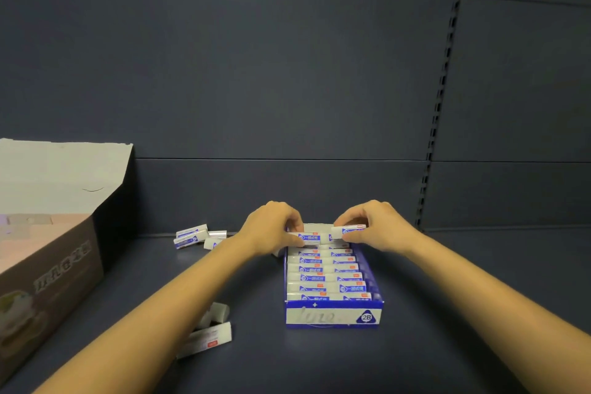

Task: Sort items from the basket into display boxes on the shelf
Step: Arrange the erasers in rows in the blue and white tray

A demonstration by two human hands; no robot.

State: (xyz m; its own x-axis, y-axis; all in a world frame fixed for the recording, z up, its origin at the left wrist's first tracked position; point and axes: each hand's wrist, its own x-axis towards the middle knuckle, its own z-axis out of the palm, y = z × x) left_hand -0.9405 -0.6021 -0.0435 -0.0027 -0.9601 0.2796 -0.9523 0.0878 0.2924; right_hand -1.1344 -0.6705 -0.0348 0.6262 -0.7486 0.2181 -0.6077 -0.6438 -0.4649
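Observation:
A blue and white display box marked 2B stands on the dark shelf, holding two rows of white erasers in blue sleeves. My left hand pinches one eraser over the box's far left end. Over the far right end, my right hand pinches another eraser. Both erasers sit just above the rows. No basket is in view.
Several loose erasers lie at the back of the shelf, left of the box. More loose erasers lie near the front by my left forearm. A large brown carton with its flap up stands at the far left.

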